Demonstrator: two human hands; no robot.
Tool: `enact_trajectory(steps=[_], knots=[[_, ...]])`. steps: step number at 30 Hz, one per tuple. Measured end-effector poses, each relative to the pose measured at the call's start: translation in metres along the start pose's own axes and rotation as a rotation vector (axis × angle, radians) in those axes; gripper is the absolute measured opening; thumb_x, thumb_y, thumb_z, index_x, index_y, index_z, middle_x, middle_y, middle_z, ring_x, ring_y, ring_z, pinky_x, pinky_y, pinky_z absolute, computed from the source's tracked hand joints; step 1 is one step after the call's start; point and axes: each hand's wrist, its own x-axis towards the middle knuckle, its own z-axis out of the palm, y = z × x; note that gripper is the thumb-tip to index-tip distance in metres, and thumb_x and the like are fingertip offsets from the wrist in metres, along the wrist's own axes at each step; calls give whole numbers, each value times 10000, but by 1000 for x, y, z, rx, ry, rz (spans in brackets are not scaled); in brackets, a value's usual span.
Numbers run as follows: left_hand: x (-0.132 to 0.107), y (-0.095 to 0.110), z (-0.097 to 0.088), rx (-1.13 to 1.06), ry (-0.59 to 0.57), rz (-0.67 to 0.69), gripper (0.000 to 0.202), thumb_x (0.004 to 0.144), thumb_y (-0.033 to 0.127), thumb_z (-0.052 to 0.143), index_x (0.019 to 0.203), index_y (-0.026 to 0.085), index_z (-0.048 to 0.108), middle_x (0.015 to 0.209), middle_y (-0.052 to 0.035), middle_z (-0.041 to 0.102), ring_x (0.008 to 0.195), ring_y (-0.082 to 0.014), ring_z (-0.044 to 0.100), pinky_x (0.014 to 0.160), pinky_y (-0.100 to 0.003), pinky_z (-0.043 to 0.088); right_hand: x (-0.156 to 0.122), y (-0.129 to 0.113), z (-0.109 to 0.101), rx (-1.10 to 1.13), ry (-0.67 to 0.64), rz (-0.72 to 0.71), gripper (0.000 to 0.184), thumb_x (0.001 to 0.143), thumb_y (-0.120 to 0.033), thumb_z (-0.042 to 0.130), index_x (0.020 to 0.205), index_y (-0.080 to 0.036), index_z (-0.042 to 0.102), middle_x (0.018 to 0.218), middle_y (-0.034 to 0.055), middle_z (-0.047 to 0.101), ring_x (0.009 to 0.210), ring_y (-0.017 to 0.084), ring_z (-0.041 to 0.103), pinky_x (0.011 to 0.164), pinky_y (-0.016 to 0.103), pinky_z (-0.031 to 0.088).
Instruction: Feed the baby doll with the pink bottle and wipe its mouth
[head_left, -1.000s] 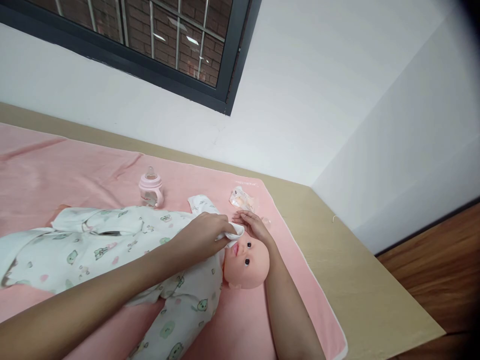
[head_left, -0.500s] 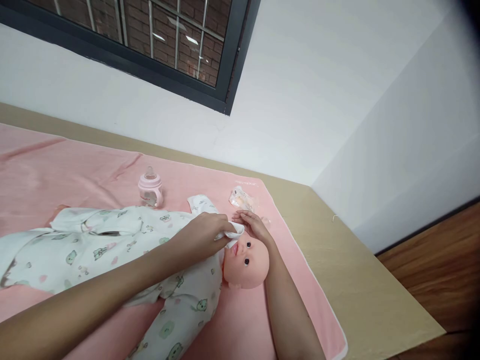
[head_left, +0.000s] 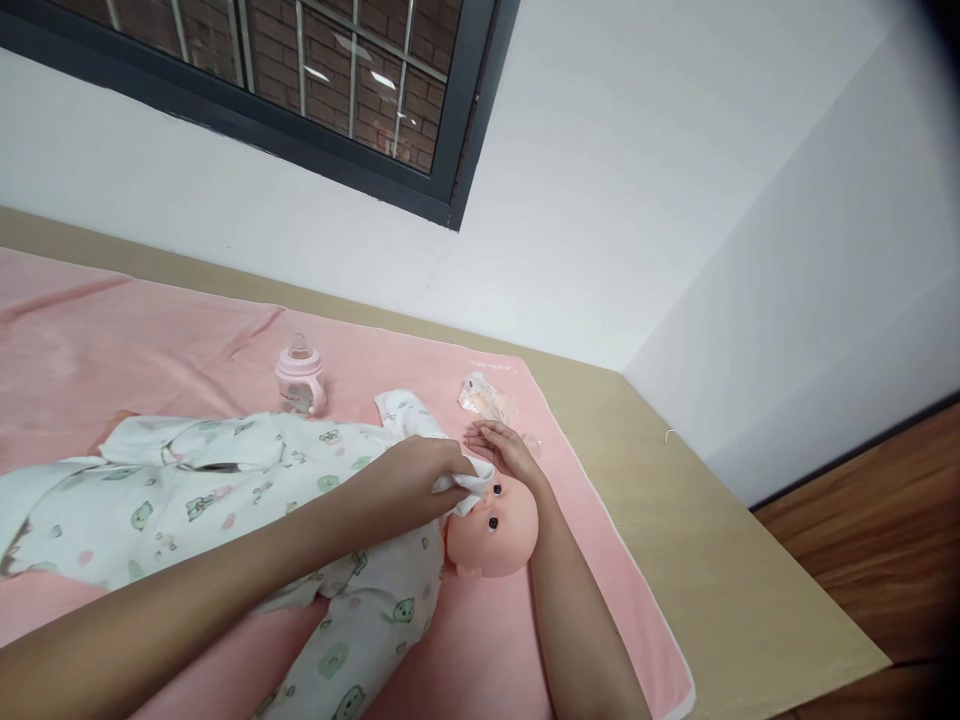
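Note:
A baby doll (head_left: 499, 535) in a white romper printed with green animals (head_left: 225, 490) lies on its back on a pink blanket (head_left: 150, 340). My left hand (head_left: 409, 480) is closed on a small white cloth (head_left: 469, 488) and presses it on the doll's mouth and cheek. Fingers straight and together, my right hand (head_left: 504, 450) rests flat along the far side of the doll's head.
A small pink baby bottle (head_left: 300, 378) stands upright on the blanket behind the doll. A crumpled clear wrapper (head_left: 486, 397) lies near the blanket's far right corner. The blanket covers a tan table (head_left: 720, 560) set against a white wall, with wooden floor to the right.
My left hand has slid the white cloth slightly down and right, so it covers the doll's mouth. My right hand and the doll have stayed in place.

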Motion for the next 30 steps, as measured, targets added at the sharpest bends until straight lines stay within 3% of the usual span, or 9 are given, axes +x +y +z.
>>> enact_trajectory(steps=[13, 17, 20, 22, 26, 30], knots=[[2, -7, -2, -22, -6, -46, 185, 822, 192, 467, 734, 204, 630, 711, 13, 561, 666, -143, 508, 592, -250, 311, 3, 3, -2, -9, 12, 1, 336, 628, -366, 766, 889, -177, 673, 900, 58, 708, 863, 173, 657, 940, 366, 460], [0, -15, -11, -43, 109, -73, 210, 854, 276, 479, 901, 253, 682, 985, -16, 594, 897, -184, 558, 753, -269, 406, -2, 0, 0, -16, 11, -15, 318, 634, -371, 764, 872, -178, 676, 909, 61, 707, 880, 177, 654, 936, 365, 459], [-1, -25, -22, 28, 234, -96, 247, 874, 350, 474, 941, 268, 698, 1251, -37, 504, 1139, -246, 476, 929, -346, 384, -7, -5, 1, -62, 0, -41, 271, 666, -381, 742, 830, -176, 675, 940, 76, 704, 898, 187, 659, 966, 392, 436], [-2, -34, -31, 80, 253, -131, 256, 874, 353, 469, 938, 265, 701, 1316, -39, 466, 1196, -268, 436, 963, -379, 367, -11, -12, 1, -119, 1, -77, 249, 697, -389, 716, 817, -173, 679, 984, 89, 698, 941, 202, 653, 986, 411, 418], [-3, -47, -45, 156, 227, -166, 250, 858, 307, 466, 924, 233, 696, 1214, -57, 558, 1098, -260, 509, 896, -361, 391, -20, -40, 9, -341, 11, -208, 205, 743, -386, 671, 814, -196, 705, 1115, 77, 659, 1060, 227, 594, 995, 417, 405], [-6, -47, -51, 123, 149, -184, 220, 839, 253, 457, 880, 198, 667, 954, -36, 671, 857, -210, 602, 719, -275, 393, -43, -79, 41, -678, -74, -355, 176, 812, -340, 602, 741, -227, 717, 1239, 50, 590, 1223, 253, 484, 1024, 421, 369]])
